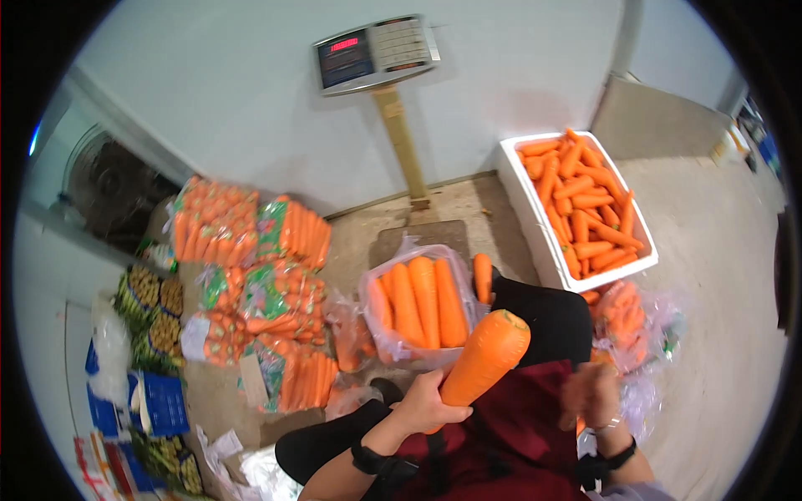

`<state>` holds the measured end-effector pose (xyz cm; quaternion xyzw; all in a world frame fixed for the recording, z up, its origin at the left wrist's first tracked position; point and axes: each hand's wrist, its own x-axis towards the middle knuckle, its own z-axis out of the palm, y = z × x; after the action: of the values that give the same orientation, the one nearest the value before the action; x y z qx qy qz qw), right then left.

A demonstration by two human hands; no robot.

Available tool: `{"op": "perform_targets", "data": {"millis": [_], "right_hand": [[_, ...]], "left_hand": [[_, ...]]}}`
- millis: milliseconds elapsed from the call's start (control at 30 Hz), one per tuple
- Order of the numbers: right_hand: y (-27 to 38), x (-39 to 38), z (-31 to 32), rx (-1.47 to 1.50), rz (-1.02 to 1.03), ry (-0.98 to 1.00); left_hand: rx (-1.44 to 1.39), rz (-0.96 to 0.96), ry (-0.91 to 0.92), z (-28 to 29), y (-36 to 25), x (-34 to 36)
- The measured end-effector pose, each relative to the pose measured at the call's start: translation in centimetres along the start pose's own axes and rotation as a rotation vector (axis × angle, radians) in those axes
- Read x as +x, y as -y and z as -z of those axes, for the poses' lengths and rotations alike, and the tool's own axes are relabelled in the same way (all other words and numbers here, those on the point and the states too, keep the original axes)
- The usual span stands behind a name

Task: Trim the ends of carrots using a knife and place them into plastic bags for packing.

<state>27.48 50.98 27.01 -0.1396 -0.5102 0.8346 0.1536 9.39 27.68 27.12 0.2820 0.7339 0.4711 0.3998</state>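
Observation:
My left hand [428,402] is closed around the lower end of a large orange carrot [491,351], which tilts up and to the right over my lap. My right hand [595,396] is raised at the right side of my lap, apart from the carrot, its fingers smeared by motion. In front of me stands a tub lined with a thin clear plastic bag [470,288], where several thick carrots [425,292] lie side by side. One more carrot [483,278] is just right of the tub, by my dark-clad knee.
A white foam box [535,225] heaped with carrots stands at the far right. Bagged carrots [288,301] are stacked at left. Beyond the tub rises a scale post [401,146] with a lit display [347,58]. A loose plastic bag of carrots [622,321] lies by my right knee.

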Motion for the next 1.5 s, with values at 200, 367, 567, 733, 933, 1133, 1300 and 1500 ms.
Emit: {"op": "perform_targets", "data": {"millis": [200, 367, 567, 733, 933, 1133, 1300, 1500], "right_hand": [[2.2, -5.7, 19.8, 0.922, 0.167, -0.324], [3.0, 6.8, -3.7, -0.125, 0.037, -0.149], [-1.8, 19.9, -20.6, -0.401, -0.008, 0.532], [-5.0, 24.6, -26.4, -0.452, -0.099, 0.431], [-10.1, 29.2, -30.1, -0.522, 0.095, 0.266], [-14.4, 31.3, -32.7, -0.591, 0.029, 0.511], [-20.6, 30.4, -36.1, -0.586, -0.064, 0.728], [-29.0, 27.4, -37.8, -1.027, 0.060, 1.096]], "left_hand": [[-0.661, -0.004, -0.220, 3.5, 1.6, -2.1], [-0.706, -0.132, -0.463, 3.7, 2.5, -0.3], [-0.267, -0.235, -0.562, 7.7, 1.4, -0.1], [-0.799, -0.112, -0.724, 14.9, 13.3, 2.6], [0.293, 0.475, -1.179, 14.9, 24.8, 10.1], [-0.065, 0.590, -1.538, 11.9, 31.1, 6.7], [-0.258, 0.763, -1.757, 11.0, 30.0, 1.6], [-0.960, 0.284, -1.831, 12.3, 29.3, -0.4]]}}
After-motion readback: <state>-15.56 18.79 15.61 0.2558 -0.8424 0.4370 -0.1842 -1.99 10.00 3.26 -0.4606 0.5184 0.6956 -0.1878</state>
